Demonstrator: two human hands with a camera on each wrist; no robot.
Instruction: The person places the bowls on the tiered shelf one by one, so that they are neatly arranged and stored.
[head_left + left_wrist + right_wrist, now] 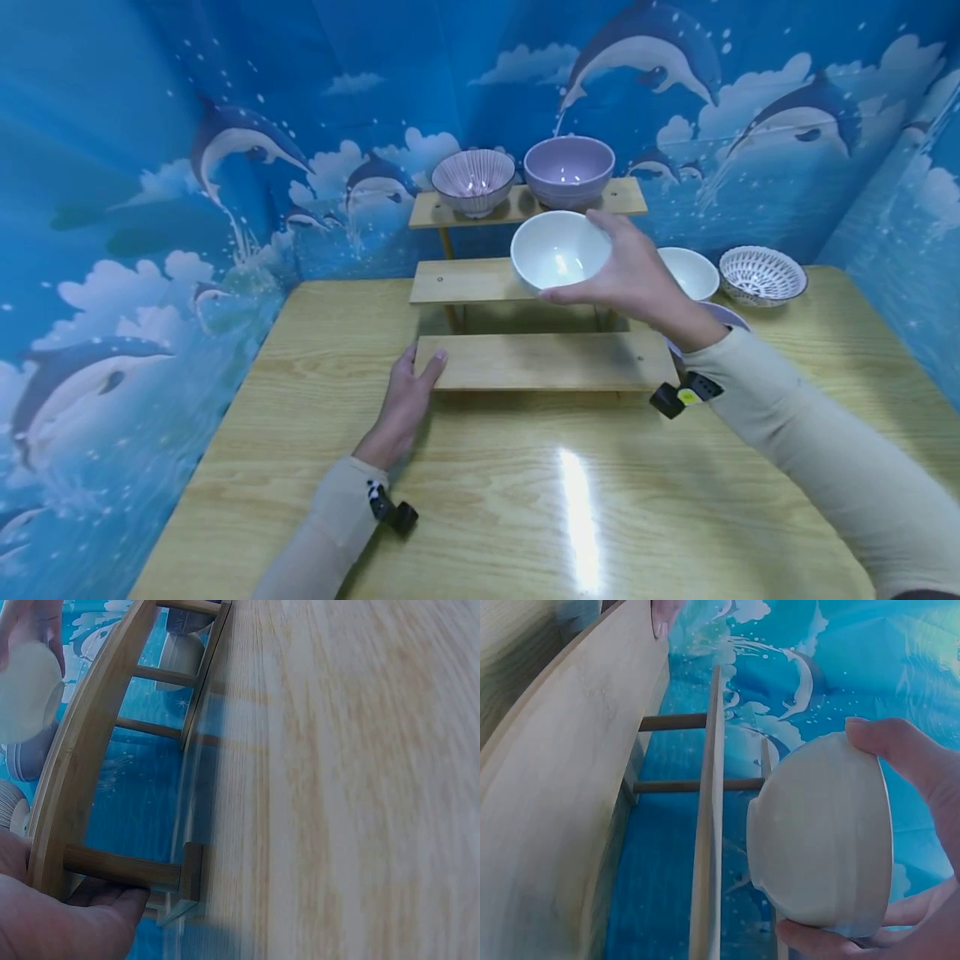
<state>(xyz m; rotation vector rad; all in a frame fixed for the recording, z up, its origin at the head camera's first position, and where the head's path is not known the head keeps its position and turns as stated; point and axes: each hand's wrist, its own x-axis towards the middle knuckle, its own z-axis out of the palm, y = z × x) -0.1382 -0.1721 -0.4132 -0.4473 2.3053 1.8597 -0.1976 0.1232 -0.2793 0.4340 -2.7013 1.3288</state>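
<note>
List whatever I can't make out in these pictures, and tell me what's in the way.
- Head view: the right end of the middle shelf, hidden by the white bowl and the right hand.
- Head view: most of the lower purple bowl, behind the right wrist.
- Left wrist view: part of the striped bowl, cut off by the left edge.
- Right wrist view: most of the left hand, cut off by the top edge.

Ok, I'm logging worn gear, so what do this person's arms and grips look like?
The cream fabric left sleeve and matching cream right sleeve are long and plain. A black left wrist strap with white marks and a black right wrist strap with a yellow patch each carry a boxy black device. Left grip and right grip are ungloved.
</note>
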